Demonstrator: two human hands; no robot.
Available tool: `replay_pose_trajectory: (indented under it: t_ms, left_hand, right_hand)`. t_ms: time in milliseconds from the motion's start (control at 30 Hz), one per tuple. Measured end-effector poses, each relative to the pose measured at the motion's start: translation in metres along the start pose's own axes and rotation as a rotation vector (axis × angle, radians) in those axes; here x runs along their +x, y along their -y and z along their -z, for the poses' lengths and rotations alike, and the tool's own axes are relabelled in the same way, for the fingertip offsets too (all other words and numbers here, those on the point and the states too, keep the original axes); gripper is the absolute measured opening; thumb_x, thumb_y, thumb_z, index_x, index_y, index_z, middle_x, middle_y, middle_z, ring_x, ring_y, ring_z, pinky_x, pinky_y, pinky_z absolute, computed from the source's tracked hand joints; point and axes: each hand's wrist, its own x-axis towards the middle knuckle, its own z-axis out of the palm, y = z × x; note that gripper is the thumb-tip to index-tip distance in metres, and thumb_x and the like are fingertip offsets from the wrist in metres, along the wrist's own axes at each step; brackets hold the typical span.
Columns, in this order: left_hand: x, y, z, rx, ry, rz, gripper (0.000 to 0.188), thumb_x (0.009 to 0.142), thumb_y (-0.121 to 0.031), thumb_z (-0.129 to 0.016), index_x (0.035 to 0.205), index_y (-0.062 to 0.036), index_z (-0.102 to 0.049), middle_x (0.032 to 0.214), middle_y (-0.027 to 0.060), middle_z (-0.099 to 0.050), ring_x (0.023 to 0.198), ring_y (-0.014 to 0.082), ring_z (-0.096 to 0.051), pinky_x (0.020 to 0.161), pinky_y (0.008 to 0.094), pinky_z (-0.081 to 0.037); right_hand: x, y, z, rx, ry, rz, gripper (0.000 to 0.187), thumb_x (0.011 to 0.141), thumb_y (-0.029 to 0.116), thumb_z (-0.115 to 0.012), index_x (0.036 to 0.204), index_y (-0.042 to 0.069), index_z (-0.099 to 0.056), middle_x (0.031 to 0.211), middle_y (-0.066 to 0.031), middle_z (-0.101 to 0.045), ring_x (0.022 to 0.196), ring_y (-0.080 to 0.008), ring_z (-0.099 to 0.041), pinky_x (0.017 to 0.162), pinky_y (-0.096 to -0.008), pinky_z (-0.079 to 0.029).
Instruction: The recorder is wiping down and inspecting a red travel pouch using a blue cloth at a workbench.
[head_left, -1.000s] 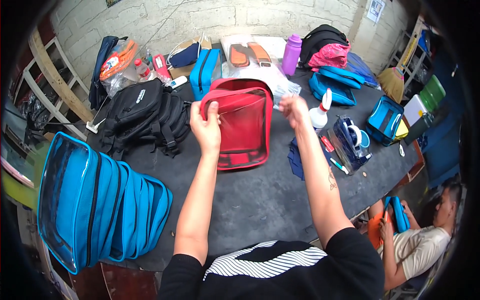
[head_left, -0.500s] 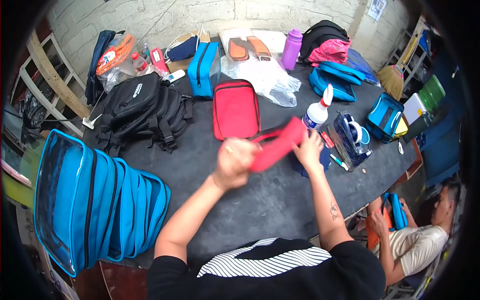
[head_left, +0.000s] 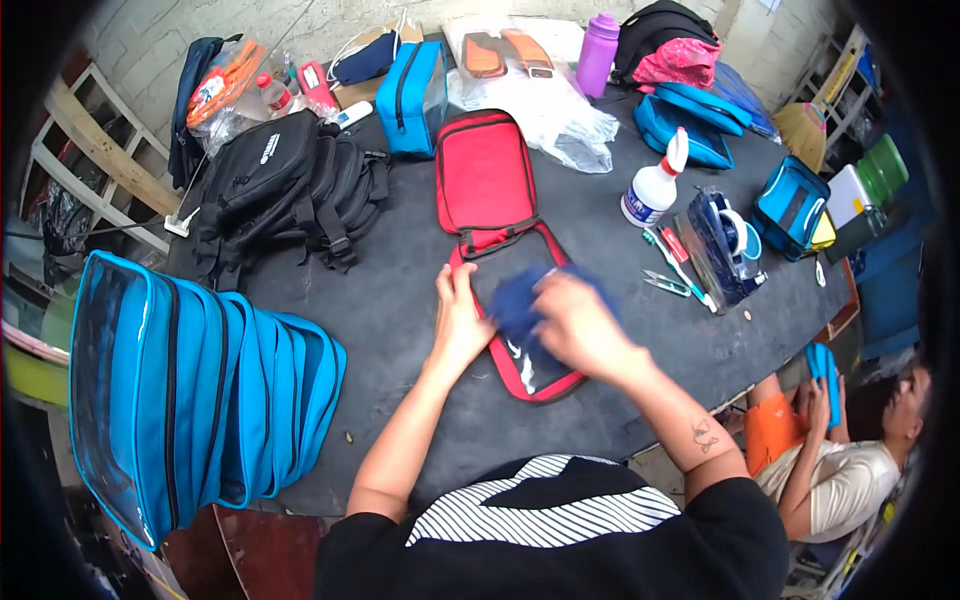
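Observation:
A red zippered bag (head_left: 486, 180) lies unfolded on the dark table, its clear panel with a red border (head_left: 545, 388) turned toward me. My left hand (head_left: 462, 325) rests against the left border of that panel, fingers stretched out and thumb apart. Over the clear panel, my right hand (head_left: 580, 325) presses a bunched navy cloth (head_left: 515, 300); both are blurred by motion. Pale glints show on the panel below the cloth. A white spray bottle (head_left: 650, 192) stands to the right of the bag.
Blue clear-fronted bags (head_left: 200, 390) stand nested at left, near a black backpack (head_left: 285, 190). Right of the bag lie a toothbrush (head_left: 680, 270), small snips (head_left: 665, 284) and a navy clear pouch (head_left: 715, 250). A seated person (head_left: 850, 470) at right holds a blue item.
The red bag has come down flat and unfolded, its clear panel showing. My right hand has taken up the navy cloth and moved onto the panel; the left has moved to its border.

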Motion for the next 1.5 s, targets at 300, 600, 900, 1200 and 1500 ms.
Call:
replay_pose_trajectory:
  t_ms: [300, 600, 900, 1200, 1500]
  left_hand:
    - [-0.01, 0.03, -0.003, -0.088, 0.018, -0.092, 0.073, 0.076, 0.011, -0.046, 0.145, -0.005, -0.031, 0.146, 0.0211, -0.038, 0.138, 0.0372, -0.034, 0.112, 0.0399, -0.031]
    - [-0.014, 0.027, -0.005, 0.401, -0.047, -0.04, 0.065, 0.085, 0.003, -0.048, 0.147, -0.0107, -0.033, 0.144, 0.0104, -0.046, 0.144, 0.0321, -0.026, 0.112, 0.0644, -0.002]
    - [-0.017, 0.039, -0.006, 0.419, -0.053, -0.067, 0.075, 0.079, 0.002, -0.054, 0.149, -0.0089, -0.03, 0.144, 0.0123, -0.046, 0.143, 0.0321, -0.026, 0.11, 0.0685, -0.003]
    - [-0.008, 0.034, -0.008, 0.41, -0.037, -0.064, 0.07, 0.081, 0.004, -0.051, 0.148, -0.01, -0.032, 0.143, 0.0117, -0.047, 0.141, 0.0303, -0.033, 0.111, 0.0659, -0.005]
    - [-0.015, 0.036, -0.009, 0.449, -0.016, -0.068, 0.074, 0.079, 0.005, -0.052, 0.148, -0.0108, -0.031, 0.143, 0.0113, -0.047, 0.14, 0.029, -0.033, 0.111, 0.0666, -0.006]
  right_hand:
    - [0.046, -0.006, -0.097, -0.215, -0.076, -0.276, 0.063, 0.092, 0.037, -0.05, 0.144, 0.006, -0.036, 0.151, -0.0228, -0.028, 0.139, -0.0454, -0.024, 0.111, -0.0618, -0.019]
    - [-0.037, 0.048, -0.048, -0.336, 0.362, -0.287, 0.08, 0.089, 0.048, -0.052, 0.142, -0.008, -0.033, 0.144, -0.0387, -0.027, 0.136, -0.0523, -0.026, 0.114, -0.0578, -0.015]
    - [0.019, 0.016, -0.08, -0.096, 0.23, 0.014, 0.063, 0.091, 0.039, -0.051, 0.148, 0.017, -0.034, 0.153, -0.0263, -0.019, 0.14, -0.0512, -0.017, 0.111, -0.0631, -0.015]
    - [0.061, 0.008, -0.102, -0.298, -0.019, -0.24, 0.071, 0.09, 0.044, -0.05, 0.142, -0.002, -0.036, 0.147, -0.0363, -0.023, 0.14, -0.0483, -0.019, 0.11, -0.0645, -0.013]
    - [-0.012, 0.003, -0.063, -0.09, 0.284, 0.059, 0.079, 0.085, 0.052, -0.055, 0.148, 0.01, -0.031, 0.155, -0.0247, -0.018, 0.144, -0.044, -0.015, 0.108, -0.069, -0.013]
